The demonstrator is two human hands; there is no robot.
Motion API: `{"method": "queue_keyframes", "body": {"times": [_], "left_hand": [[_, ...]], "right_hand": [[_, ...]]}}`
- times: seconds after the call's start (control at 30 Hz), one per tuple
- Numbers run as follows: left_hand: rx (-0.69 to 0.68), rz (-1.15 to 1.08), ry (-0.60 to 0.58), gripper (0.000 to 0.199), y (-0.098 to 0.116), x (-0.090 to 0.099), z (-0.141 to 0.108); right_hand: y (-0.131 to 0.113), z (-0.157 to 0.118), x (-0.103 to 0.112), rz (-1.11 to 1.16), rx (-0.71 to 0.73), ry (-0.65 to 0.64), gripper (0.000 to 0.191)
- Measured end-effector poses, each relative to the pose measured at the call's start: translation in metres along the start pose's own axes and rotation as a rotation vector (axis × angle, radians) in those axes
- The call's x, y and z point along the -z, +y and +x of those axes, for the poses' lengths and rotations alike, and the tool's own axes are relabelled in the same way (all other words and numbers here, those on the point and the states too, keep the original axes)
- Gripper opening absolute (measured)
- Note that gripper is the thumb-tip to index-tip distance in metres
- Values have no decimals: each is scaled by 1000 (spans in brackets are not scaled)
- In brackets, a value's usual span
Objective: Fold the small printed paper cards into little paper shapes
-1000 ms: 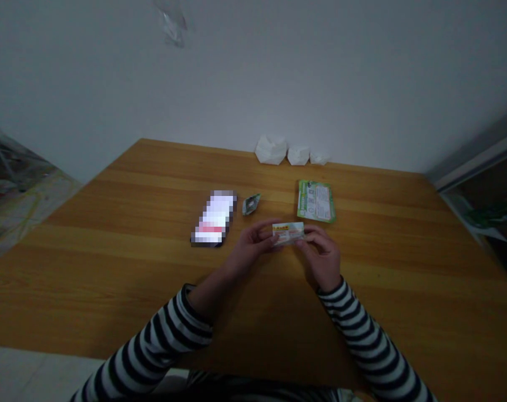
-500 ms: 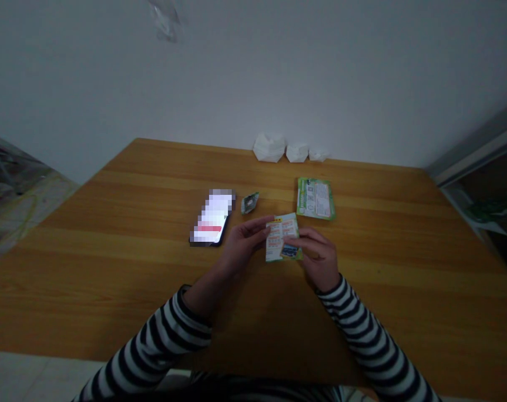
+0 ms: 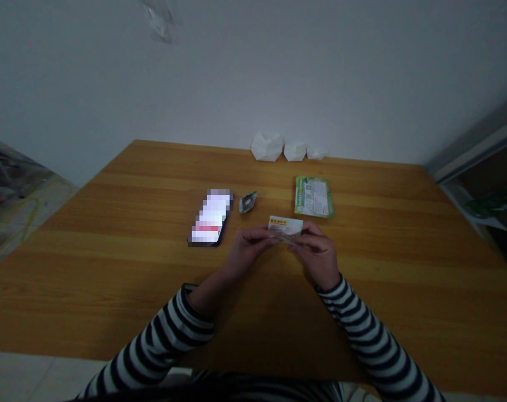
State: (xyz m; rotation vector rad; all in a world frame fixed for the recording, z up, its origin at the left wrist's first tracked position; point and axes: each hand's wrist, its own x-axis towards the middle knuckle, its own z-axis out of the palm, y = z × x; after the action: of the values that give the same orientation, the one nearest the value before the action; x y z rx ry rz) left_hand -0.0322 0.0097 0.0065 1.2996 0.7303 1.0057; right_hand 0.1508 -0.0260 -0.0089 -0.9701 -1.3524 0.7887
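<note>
A small printed paper point(image 3: 286, 225) with a yellow heading is held above the table between my two hands, its lower part bent or folded. My left hand point(image 3: 247, 249) pinches its left side, thumb and fingers pressed together. My right hand point(image 3: 318, 251) grips the right side in the same way, and the fingers hide the lower edge. Just beyond my left hand lies a small dark foil packet point(image 3: 248, 202), tilted on the wood. Behind my right hand a green-and-white printed pouch point(image 3: 314, 196) lies flat.
A phone point(image 3: 211, 218) with a lit, blurred screen lies left of the packet. Three white crumpled or folded papers point(image 3: 267, 147) stand along the wall at the back edge of the wooden table point(image 3: 111, 240). A clear plastic piece point(image 3: 159, 22) is on the wall.
The paper was spread flat with its whole face showing; now its lower half is folded up or bent away. My hands have come closer together around its lower edge.
</note>
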Motion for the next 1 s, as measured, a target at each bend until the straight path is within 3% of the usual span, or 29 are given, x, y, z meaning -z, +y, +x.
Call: {"method": "queue_keyframes", "body": {"times": [0.23, 0.43, 0.6, 0.77, 0.87, 1.0], "left_hand": [[161, -166, 128, 25, -5, -10, -2], [138, -266, 157, 24, -1, -20, -3], [166, -272, 212, 28, -2, -17, -2], [101, -190, 249, 26, -4, -15, -3], [128, -196, 233, 25, -6, -13, -2], [218, -377, 145, 47, -7, -9, 1]], "right_hand": [[3, -4, -14, 133, -205, 91, 14], [2, -7, -21, 126, -237, 111, 11], [3, -7, -24, 188, -236, 77, 23], [4, -8, -19, 194, -307, 55, 11], [4, -7, -16, 233, -335, 50, 9], [4, -5, -18, 202, -366, 95, 11]]}}
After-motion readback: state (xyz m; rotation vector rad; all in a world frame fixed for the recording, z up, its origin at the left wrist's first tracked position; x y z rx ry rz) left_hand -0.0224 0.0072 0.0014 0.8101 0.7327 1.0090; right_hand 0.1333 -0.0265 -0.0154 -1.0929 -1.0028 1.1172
